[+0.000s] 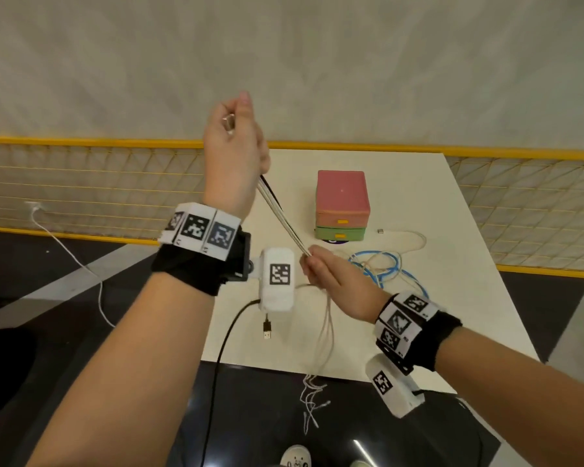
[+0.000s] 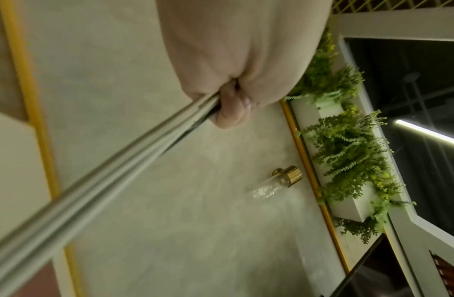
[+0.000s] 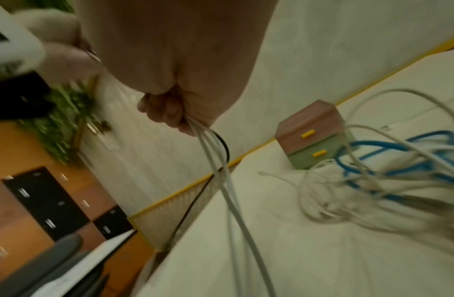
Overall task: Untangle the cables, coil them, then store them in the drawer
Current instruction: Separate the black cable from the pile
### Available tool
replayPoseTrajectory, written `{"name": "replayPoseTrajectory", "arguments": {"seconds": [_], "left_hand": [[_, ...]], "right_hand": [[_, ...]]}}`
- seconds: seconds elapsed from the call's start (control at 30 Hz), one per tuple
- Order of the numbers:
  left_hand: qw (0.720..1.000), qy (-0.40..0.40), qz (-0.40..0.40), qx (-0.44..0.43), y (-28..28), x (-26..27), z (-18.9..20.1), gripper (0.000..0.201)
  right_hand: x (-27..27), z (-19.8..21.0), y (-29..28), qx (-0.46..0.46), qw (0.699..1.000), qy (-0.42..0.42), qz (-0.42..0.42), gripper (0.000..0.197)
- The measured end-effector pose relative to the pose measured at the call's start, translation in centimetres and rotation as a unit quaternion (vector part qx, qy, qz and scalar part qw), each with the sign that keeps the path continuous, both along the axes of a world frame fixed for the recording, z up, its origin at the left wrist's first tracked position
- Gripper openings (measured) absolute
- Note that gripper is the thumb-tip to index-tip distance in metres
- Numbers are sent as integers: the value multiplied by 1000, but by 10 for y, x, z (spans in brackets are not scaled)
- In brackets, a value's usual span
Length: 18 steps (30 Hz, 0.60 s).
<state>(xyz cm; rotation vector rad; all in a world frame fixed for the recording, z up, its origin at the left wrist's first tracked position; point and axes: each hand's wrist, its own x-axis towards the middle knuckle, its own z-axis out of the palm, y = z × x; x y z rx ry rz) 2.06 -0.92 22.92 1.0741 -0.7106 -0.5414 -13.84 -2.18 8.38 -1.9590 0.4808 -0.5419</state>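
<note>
**Cable bundle drawn taut between two hands**

The person's left hand (image 1: 231, 153) is raised well above the worktop (image 1: 418, 315), its grip clenched round one end of a bundle of white and black cables (image 1: 282, 217), with a metal plug end showing at the top of the fist. The right hand (image 1: 331, 281) sits lower, just over the worktop, its grip pinching the same bundle further along. Between the two the strands run straight and side by side, which looks like the point of holding the hands apart: tension lines the strands up and shows any crossing before coiling starts.

Below the right hand the loose tails (image 1: 321, 348) hang past the near edge of the worktop toward the floor (gravity keeps them from re-knotting). A black USB plug (image 1: 266, 331) dangles near them.

The rest of the job lies on the worktop: a blue cable (image 1: 395, 267) and pale ones sit in a loose tangle to the right of the right hand, and another white cable (image 1: 408, 237) trails beside the small drawer unit (image 1: 342, 205). Both its drawers, pink over green, appear closed, so storing is judged not yet begun. The unit stands at the far side, near the tangle yet well away from the stretched strands.

A white cord (image 1: 68, 251) crosses the floor at the left.
</note>
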Motion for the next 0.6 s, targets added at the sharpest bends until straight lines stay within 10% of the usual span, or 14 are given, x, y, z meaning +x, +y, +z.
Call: {"name": "replayPoseTrajectory", "arguments": {"seconds": [0.27, 0.37, 0.6], "left_hand": [[999, -20, -43, -11, 16, 13, 22, 24], [992, -42, -109, 43, 19, 8, 14, 24], [969, -40, -161, 184, 10, -8, -46, 26]], "right_hand": [[-30, -81, 6, -19, 932, 326, 155, 26], [-36, -74, 2, -18, 857, 469, 213, 76], [-11, -63, -50, -127, 900, 415, -42, 32]]}}
